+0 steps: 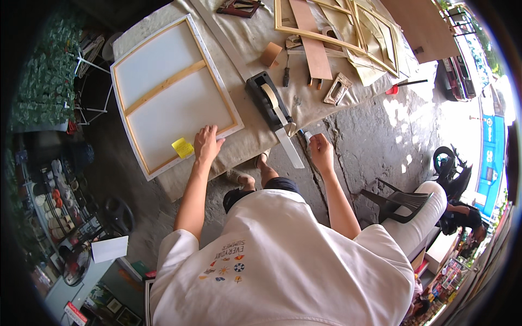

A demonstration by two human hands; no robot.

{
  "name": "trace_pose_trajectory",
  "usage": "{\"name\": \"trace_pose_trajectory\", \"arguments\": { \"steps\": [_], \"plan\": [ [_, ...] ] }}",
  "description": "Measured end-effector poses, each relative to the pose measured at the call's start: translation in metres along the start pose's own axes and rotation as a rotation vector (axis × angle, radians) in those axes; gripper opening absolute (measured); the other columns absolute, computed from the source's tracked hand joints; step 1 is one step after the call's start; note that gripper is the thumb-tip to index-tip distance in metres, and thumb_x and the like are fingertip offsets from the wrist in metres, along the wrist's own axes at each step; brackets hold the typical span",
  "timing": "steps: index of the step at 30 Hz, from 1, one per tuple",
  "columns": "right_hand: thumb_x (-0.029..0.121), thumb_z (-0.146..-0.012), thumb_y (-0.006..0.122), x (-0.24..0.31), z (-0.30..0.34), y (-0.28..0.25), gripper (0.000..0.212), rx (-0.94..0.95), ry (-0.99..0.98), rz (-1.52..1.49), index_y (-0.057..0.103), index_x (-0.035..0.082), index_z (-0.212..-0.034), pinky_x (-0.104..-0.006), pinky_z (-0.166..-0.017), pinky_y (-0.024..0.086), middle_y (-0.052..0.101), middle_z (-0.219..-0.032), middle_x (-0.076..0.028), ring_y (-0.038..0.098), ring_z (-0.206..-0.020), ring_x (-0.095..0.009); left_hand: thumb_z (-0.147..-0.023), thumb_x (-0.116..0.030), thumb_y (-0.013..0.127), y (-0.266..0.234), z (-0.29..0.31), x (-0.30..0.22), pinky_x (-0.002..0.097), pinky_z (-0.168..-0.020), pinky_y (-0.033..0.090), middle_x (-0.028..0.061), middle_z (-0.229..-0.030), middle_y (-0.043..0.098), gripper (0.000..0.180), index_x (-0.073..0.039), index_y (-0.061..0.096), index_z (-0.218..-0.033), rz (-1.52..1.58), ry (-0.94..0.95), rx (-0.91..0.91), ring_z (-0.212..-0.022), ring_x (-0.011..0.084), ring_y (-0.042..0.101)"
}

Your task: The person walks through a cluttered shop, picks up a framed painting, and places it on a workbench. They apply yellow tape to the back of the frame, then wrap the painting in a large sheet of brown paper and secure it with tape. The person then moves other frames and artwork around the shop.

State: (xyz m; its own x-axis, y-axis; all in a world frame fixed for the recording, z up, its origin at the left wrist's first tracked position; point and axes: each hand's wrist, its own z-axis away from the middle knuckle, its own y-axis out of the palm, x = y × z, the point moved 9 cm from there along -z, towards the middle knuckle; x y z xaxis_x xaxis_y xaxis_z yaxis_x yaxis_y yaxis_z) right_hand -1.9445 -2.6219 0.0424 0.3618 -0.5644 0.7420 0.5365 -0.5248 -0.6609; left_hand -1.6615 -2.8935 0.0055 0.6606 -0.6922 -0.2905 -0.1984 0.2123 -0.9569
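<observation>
A stretched canvas (171,70) lies back side up on the cloth-covered table at left, its wooden bars and centre brace showing. My left hand (206,144) is open, its fingers resting on the near right part of the canvas frame. A yellow sticky note (182,148) is just left of that hand. To the right stands a black tape dispenser (266,103) with a tan roll, and a whitish strip (289,148) reaches from its near end past the table edge. My right hand (322,150), closed in a pinch beyond that edge, holds a small white-and-blue thing (308,136) partly hidden by the fingers.
Wooden frames (321,35), a reddish-brown board (310,41), a screwdriver (286,73) and a staple gun (337,88) lie on the table's far right. A long flat bar (220,38) runs beside the canvas. Behind right is a black chair (399,204).
</observation>
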Motion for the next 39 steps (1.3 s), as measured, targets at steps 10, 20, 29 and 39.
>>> {"name": "trace_pose_trajectory", "arguments": {
  "steps": [10, 20, 29, 39],
  "plan": [
    [0.030, -0.099, 0.056, -0.044, -0.142, 0.042, 0.031, -0.094, 0.123, -0.329, 0.061, -0.001, -0.097, -0.0298, -0.057, 0.049, 0.067, -0.073, -0.011, 0.065, -0.063, -0.018, -0.078, -0.032, 0.077, 0.008, 0.022, -0.025, 0.0475, -0.078, 0.050, 0.0170, -0.099, 0.057, 0.038, -0.007, 0.059, -0.101, -0.056, -0.094, 0.132, -0.093, 0.0369, 0.059],
    [0.031, -0.100, 0.056, -0.071, -0.237, 0.069, 0.031, -0.004, 0.468, -1.064, 0.062, 0.002, -0.090, -0.0246, -0.046, 0.039, 0.058, -0.063, -0.003, 0.049, -0.049, -0.010, -0.069, -0.024, 0.082, 0.011, 0.016, -0.041, 0.0462, -0.075, 0.049, 0.0108, -0.094, 0.058, 0.035, -0.009, 0.061, -0.093, -0.026, -0.289, 0.097, -0.092, 0.0340, 0.059],
    [0.032, -0.101, 0.054, -0.069, -0.235, 0.037, 0.037, -0.017, 0.395, -0.810, 0.064, 0.002, -0.083, -0.0253, -0.048, 0.037, 0.058, -0.063, 0.000, 0.049, -0.051, -0.009, -0.070, -0.023, 0.082, 0.013, 0.018, -0.041, 0.0466, -0.076, 0.050, 0.0109, -0.096, 0.058, 0.036, -0.009, 0.061, -0.095, -0.043, -0.314, 0.124, -0.094, 0.0346, 0.059],
    [0.046, -0.071, 0.081, 0.030, -0.063, 0.050, 0.076, 0.335, -0.418, 0.119, 0.051, 0.006, -0.128, -0.0429, -0.095, 0.041, 0.052, -0.118, -0.014, 0.048, -0.110, -0.034, -0.067, -0.025, 0.084, 0.020, 0.032, -0.037, 0.0482, -0.074, 0.048, 0.0107, -0.097, 0.059, 0.036, -0.010, 0.063, -0.092, -0.038, -0.323, 0.066, -0.095, 0.0358, 0.058]
  ]
}}
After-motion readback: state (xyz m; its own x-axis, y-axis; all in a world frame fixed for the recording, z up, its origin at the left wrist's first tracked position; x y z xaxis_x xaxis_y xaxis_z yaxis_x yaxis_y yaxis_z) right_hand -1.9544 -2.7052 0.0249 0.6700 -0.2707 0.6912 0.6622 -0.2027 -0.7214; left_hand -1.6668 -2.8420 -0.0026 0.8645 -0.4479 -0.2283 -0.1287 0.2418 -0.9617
